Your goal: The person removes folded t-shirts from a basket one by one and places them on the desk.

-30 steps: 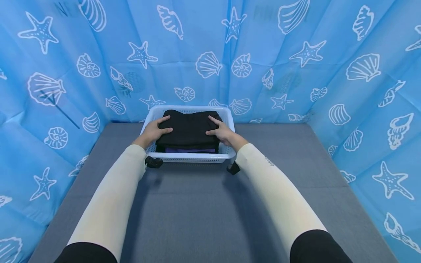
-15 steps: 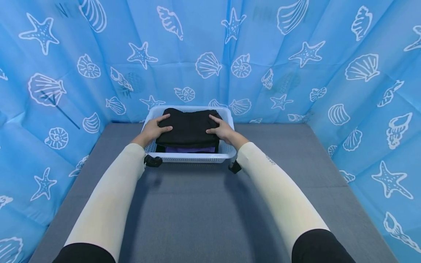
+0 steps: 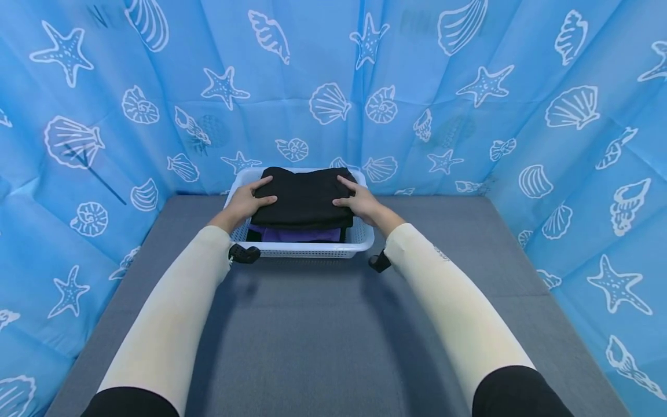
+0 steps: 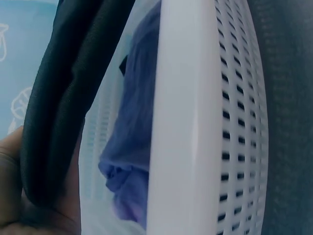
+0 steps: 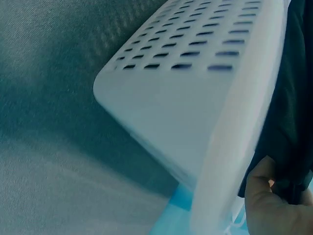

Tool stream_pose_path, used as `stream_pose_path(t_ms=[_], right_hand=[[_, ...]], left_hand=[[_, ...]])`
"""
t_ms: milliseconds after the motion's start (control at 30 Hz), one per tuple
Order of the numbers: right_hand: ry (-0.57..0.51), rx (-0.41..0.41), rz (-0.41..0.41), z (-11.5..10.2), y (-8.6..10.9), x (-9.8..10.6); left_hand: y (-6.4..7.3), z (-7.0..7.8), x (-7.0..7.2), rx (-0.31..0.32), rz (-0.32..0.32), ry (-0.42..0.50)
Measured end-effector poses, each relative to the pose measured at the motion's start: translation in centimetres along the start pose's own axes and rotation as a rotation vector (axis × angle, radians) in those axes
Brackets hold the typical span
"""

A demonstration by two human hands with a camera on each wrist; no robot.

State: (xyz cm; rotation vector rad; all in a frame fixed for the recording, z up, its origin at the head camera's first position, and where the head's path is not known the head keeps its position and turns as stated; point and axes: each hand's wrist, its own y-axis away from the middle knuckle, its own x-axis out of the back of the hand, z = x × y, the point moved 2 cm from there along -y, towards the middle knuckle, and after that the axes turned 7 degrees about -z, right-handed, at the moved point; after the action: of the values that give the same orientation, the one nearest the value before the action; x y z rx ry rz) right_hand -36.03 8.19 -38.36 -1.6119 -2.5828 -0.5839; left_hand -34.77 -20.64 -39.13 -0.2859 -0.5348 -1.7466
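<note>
A folded black garment [image 3: 304,200] spans between both hands over the white basket [image 3: 302,248]. At its left edge my left hand [image 3: 243,202] grips the cloth, thumb on the near side and fingers on top. My right hand [image 3: 363,204] holds the opposite edge the same way; in the right wrist view its thumb [image 5: 261,178] presses against the dark fabric. Below the garment, crumpled purple cloth [image 4: 132,112] lies in the basket, with a gap between the two in the left wrist view. Some black fabric shows beside the purple. The garment's exact kind cannot be told.
The basket has perforated walls and stands on a grey cloth-covered table [image 3: 312,336], close to its back edge. A blue curtain [image 3: 333,69] with white shells and starfish hangs behind and along both sides.
Both hands have raised the folded black garment slightly and shifted it a little right. More purple cloth shows beneath its near edge. The basket has stayed in place.
</note>
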Motion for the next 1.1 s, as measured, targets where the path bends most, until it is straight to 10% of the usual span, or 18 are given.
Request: stream_pose_path(t_ms=[433, 1100], right_hand=[[-0.204, 0.019, -0.061, 0.7, 1.9, 4.0], [-0.223, 0.005, -0.074, 4.1, 4.5, 8.6]], left_hand=[[-0.4, 1.9, -3.1, -0.035, 0.004, 0.136], [-1.9, 3.6, -9.0, -0.059, -0.005, 0.193]])
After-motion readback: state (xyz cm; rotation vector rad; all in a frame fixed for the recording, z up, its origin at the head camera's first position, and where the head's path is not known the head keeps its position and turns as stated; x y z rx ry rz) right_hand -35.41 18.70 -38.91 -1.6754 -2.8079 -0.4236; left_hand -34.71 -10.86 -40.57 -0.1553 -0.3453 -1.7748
